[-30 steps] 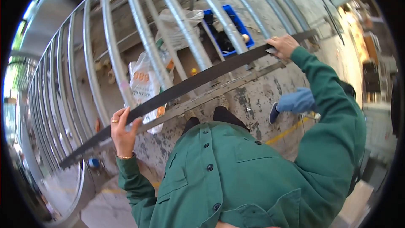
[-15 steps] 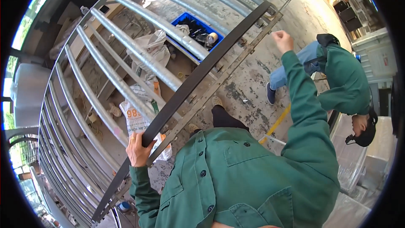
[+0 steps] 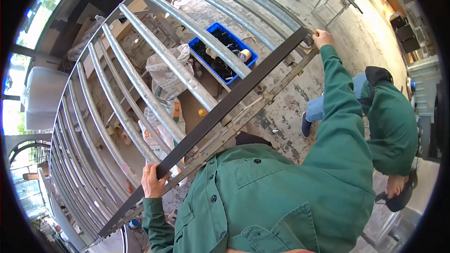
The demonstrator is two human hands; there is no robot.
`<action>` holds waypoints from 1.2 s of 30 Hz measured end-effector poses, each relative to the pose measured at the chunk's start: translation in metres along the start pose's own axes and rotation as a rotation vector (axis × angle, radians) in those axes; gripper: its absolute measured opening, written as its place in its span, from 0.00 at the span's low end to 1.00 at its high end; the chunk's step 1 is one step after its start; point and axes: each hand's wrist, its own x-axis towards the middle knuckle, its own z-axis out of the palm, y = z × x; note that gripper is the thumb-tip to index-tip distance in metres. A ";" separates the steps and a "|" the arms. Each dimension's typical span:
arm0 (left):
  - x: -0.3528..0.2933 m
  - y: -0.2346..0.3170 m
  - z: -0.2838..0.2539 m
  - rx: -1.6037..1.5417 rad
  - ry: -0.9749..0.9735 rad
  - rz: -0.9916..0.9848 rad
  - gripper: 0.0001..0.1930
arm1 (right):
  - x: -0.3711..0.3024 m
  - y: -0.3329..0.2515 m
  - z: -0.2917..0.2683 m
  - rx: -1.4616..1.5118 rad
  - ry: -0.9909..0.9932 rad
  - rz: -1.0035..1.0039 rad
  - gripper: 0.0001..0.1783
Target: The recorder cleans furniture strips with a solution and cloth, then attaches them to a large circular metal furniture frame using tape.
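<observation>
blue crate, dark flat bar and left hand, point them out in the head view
Blue crate point(image 3: 254, 58): head view, rim at its right corner.
Dark flat bar point(image 3: 232, 101): head view, middle of its face.
Left hand point(image 3: 152, 185): head view, back of the hand.

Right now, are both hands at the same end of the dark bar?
No: the left hand is toward the lower end of the dark bar, the right hand at its upper end.

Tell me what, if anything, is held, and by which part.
The dark flat bar: the left hand grips it along its lower-left part; the right hand is at its upper-right end, but whether it grips cannot be told.
</observation>
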 end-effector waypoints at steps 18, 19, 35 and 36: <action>0.010 0.020 0.002 -0.033 0.102 -0.032 0.24 | 0.127 -0.084 0.039 0.243 -0.129 0.215 0.17; 0.010 0.021 0.004 -0.034 0.115 -0.045 0.24 | 0.129 -0.098 0.040 0.252 -0.130 0.207 0.17; 0.018 0.036 0.008 0.061 0.188 -0.141 0.20 | 0.176 -0.195 0.043 0.391 -0.168 0.487 0.23; 0.017 0.036 0.008 0.065 0.184 -0.143 0.21 | 0.180 -0.197 0.048 0.378 -0.163 0.497 0.23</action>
